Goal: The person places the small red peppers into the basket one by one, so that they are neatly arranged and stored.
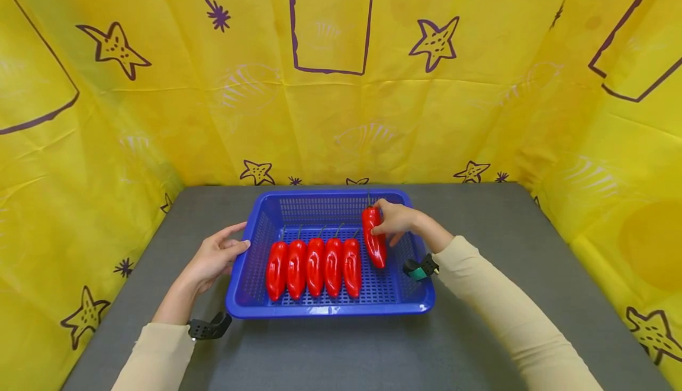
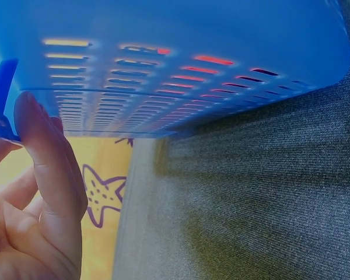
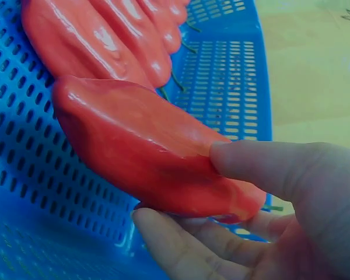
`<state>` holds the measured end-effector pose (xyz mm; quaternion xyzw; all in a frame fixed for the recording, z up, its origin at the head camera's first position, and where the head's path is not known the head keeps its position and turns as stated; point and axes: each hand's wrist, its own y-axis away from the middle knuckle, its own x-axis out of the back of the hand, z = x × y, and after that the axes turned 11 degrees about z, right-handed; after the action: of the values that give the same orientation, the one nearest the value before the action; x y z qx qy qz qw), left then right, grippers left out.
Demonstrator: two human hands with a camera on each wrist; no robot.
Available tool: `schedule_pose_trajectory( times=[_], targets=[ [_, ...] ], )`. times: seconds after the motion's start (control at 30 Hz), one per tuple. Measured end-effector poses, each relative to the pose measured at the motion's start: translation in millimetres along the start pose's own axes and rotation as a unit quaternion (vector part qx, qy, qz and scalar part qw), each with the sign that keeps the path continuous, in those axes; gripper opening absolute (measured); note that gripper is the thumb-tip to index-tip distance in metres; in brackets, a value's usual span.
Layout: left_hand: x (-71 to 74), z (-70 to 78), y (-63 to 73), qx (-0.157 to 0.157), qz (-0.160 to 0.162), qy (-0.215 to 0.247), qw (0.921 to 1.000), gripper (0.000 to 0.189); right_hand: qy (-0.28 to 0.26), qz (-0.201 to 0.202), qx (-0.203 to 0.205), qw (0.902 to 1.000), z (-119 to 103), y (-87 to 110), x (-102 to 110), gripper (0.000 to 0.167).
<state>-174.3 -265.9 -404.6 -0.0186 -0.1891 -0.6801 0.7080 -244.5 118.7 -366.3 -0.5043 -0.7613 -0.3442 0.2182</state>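
Note:
A blue plastic basket (image 1: 330,311) with slotted walls stands on the dark table. Inside it, several red peppers (image 1: 315,266) with thin green stems lie side by side in a row, from the left to the middle. My right hand (image 1: 396,219) holds another red pepper (image 1: 373,237) between thumb and fingers, over the right part of the basket. In the right wrist view this pepper (image 3: 146,146) is tilted, its stem end towards the palm. On the left, my left hand (image 1: 215,255) grips the basket's rim (image 2: 3,99) with the thumb and fingers.
Yellow cloth (image 1: 330,130) printed with starfish and fish surrounds the table (image 1: 341,355) at the back and sides. Black straps (image 1: 210,326) sit on both wrists, below pale sleeves (image 1: 511,308).

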Motion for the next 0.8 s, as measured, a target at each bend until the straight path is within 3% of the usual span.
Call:
schedule_pose_trajectory(
  times=[0.8],
  targets=[
    [0.5, -1.5, -0.4, 0.001, 0.003, 0.000, 1.0000, 0.068, 0.060, -0.027, -0.051, 0.9966, 1.8, -7.7, -31.2, 0.060]
  ],
)
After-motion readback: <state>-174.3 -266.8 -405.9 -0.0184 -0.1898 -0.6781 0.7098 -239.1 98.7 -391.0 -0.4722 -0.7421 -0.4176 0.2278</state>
